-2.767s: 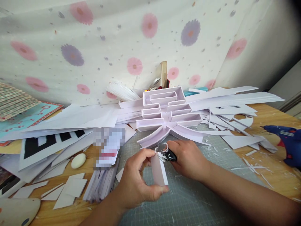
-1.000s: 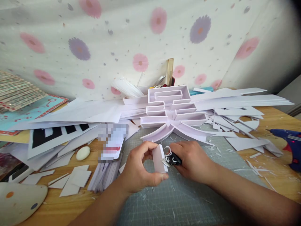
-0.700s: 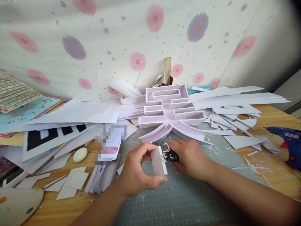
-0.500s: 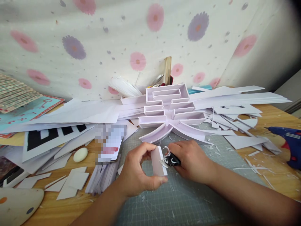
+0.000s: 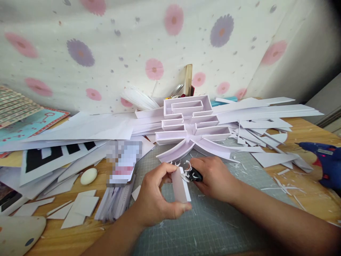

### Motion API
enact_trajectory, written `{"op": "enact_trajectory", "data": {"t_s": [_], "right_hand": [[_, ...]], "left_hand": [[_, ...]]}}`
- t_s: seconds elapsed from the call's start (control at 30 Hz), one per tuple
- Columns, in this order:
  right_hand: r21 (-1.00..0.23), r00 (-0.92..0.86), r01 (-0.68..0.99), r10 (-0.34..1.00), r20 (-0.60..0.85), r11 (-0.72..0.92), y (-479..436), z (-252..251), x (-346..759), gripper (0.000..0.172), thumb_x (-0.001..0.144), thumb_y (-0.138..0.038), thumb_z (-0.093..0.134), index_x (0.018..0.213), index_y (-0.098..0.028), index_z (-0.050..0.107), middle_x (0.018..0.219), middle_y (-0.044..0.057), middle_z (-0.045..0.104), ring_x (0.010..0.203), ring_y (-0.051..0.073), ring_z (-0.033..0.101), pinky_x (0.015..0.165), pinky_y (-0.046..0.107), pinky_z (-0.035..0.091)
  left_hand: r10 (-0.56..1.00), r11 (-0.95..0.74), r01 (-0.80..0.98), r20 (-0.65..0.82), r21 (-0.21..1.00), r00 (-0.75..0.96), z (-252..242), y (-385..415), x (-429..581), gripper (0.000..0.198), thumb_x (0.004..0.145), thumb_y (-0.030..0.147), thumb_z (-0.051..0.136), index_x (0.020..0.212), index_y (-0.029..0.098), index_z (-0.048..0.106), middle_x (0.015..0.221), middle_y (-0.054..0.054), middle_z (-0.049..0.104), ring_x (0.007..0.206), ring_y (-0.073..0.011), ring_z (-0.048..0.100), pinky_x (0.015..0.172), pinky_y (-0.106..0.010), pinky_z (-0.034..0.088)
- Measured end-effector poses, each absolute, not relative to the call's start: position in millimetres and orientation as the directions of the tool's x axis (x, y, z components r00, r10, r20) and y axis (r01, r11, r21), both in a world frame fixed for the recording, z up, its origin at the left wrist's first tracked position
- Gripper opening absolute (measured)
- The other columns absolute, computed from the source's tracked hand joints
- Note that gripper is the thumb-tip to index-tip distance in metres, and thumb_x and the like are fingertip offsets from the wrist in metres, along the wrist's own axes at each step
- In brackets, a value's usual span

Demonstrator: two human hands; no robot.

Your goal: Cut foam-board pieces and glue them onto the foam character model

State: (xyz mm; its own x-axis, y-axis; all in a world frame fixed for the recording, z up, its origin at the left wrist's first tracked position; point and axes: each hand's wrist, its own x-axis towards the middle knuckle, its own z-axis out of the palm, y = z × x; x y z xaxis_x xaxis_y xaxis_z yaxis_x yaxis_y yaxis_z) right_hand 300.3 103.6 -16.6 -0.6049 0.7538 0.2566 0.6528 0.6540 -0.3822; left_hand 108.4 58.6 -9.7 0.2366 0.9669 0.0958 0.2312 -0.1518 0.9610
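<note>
A small white foam-board piece (image 5: 181,186) is pinched upright between the thumb and fingers of my left hand (image 5: 156,193), above the cutting mat. My right hand (image 5: 213,177) is closed round a black-handled cutter (image 5: 194,175), whose end meets the piece's upper right edge. Curled white shavings (image 5: 188,165) cling to the tool there, and its blade is largely hidden. Just beyond both hands stands a white foam-board structure (image 5: 188,137) with raised walls that form a character-like outline with two curved legs.
Under my hands lies a grey-green cutting mat (image 5: 165,238) with scraps. A blue glue gun (image 5: 326,160) rests at right near white offcuts (image 5: 271,158). On the left are a phone (image 5: 128,161), a white egg-shaped object (image 5: 88,176) and white sheets (image 5: 80,128).
My right hand has moved the cutter slightly up along the piece's edge, toward its far end. The left hand still holds the piece, turned a little. The whole view has shifted slightly.
</note>
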Motion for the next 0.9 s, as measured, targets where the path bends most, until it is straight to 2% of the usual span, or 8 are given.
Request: {"op": "enact_trajectory", "data": {"t_s": [0.13, 0.33, 0.57, 0.77, 0.9], "right_hand": [[-0.379, -0.637, 0.618, 0.721, 0.273, 0.689, 98, -16, 300, 0.01, 0.067, -0.013, 0.052, 0.072, -0.02, 0.048, 0.064, 0.0, 0.059, 0.056, 0.016, 0.053, 0.052, 0.026, 0.024], [-0.365, -0.602, 0.675, 0.765, 0.23, 0.641, 102, -16, 299, 0.009, 0.07, -0.013, 0.053, 0.076, -0.02, 0.051, 0.069, 0.001, 0.062, 0.06, 0.017, 0.057, 0.054, 0.026, 0.026], [-0.385, -0.565, 0.725, 0.813, 0.142, 0.571, 105, -15, 297, 0.006, 0.075, -0.014, 0.054, 0.079, -0.019, 0.054, 0.075, 0.003, 0.067, 0.067, 0.02, 0.062, 0.055, 0.026, 0.027], [-0.478, -0.479, 0.733, 0.866, 0.14, 0.483, 112, -19, 299, 0.007, 0.075, -0.012, 0.056, 0.078, -0.019, 0.056, 0.073, 0.002, 0.066, 0.064, 0.017, 0.059, 0.056, 0.025, 0.027], [-0.559, -0.442, 0.686, 0.877, 0.188, 0.465, 115, -23, 302, 0.011, 0.082, -0.016, 0.052, 0.072, -0.02, 0.05, 0.064, -0.002, 0.056, 0.059, 0.013, 0.05, 0.056, 0.023, 0.029]], "left_hand": [[0.965, -0.151, 0.224, 0.095, 0.963, 0.244, -7, 61, 107, 0.045, 0.05, 0.024, 0.08, 0.089, 0.018, 0.06, 0.078, 0.001, 0.062, 0.074, -0.0175, 0.058, 0.071, -0.026, 0.049], [0.964, -0.147, 0.242, 0.084, 0.959, 0.252, -11, 59, 106, 0.049, 0.047, 0.023, 0.083, 0.091, 0.019, 0.062, 0.076, 0.001, 0.06, 0.072, -0.0177, 0.058, 0.067, -0.026, 0.046], [0.959, -0.166, 0.269, 0.092, 0.949, 0.268, -16, 59, 103, 0.05, 0.049, 0.025, 0.083, 0.095, 0.02, 0.062, 0.08, 0.0, 0.06, 0.076, -0.0194, 0.059, 0.072, -0.029, 0.048], [0.95, -0.167, 0.264, 0.083, 0.95, 0.302, -12, 57, 104, 0.051, 0.047, 0.022, 0.083, 0.093, 0.019, 0.061, 0.08, 0.0, 0.062, 0.076, -0.0193, 0.06, 0.069, -0.027, 0.046], [0.954, -0.177, 0.25, 0.103, 0.952, 0.283, -12, 60, 103, 0.049, 0.049, 0.023, 0.082, 0.093, 0.019, 0.06, 0.08, 0.0, 0.062, 0.076, -0.0187, 0.06, 0.07, -0.027, 0.047]]}}
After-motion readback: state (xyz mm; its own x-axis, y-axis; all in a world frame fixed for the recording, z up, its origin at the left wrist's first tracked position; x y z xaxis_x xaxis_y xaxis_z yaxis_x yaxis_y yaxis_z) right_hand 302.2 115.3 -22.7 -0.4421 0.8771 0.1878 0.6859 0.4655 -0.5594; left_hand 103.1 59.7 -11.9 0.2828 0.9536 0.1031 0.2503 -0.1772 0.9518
